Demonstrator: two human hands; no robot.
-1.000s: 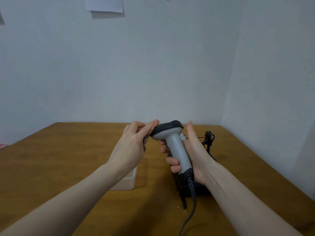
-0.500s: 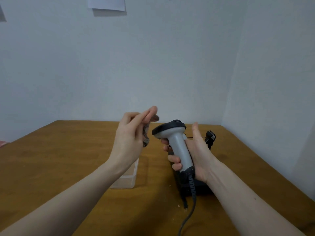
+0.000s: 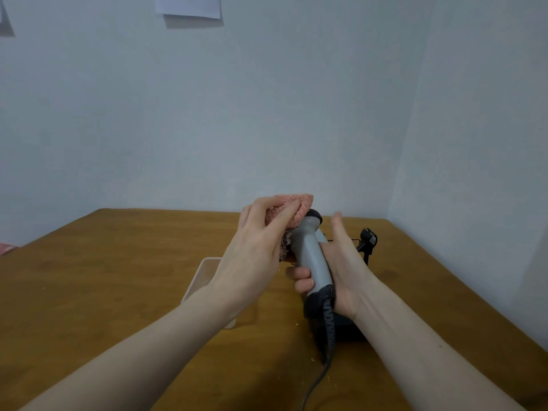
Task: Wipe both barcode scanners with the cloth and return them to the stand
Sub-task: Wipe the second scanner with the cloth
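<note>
Gripping hand, right: right hand wrapped round the grey handle of the barcode scanner; fingertips curled onto the handle's left side, thumb straight and pointing up, clear of the head.
Wiping hand, left: left hand held the pink cloth bunched under bent fingers, pressed onto the top of the scanner's head.
Scanner position: raised above the table, between the two hands, right of centre.
Scanner axis: long axis near upright, leaning slightly far and left at the top; dark head uppermost, cable end lowest and nearest.
Cable: dark coiled cable dropped from the handle base and ran off the near edge.
Hidden: most of the scanner's head lay under the cloth; which way its window faced could not be told.
Stand: dark stand far right of the right hand, base largely behind the wrist; second scanner not made out.
Container: clear plastic container on the table, partly behind the left forearm.
Wall: paper sheet, cut off at the top.
</note>
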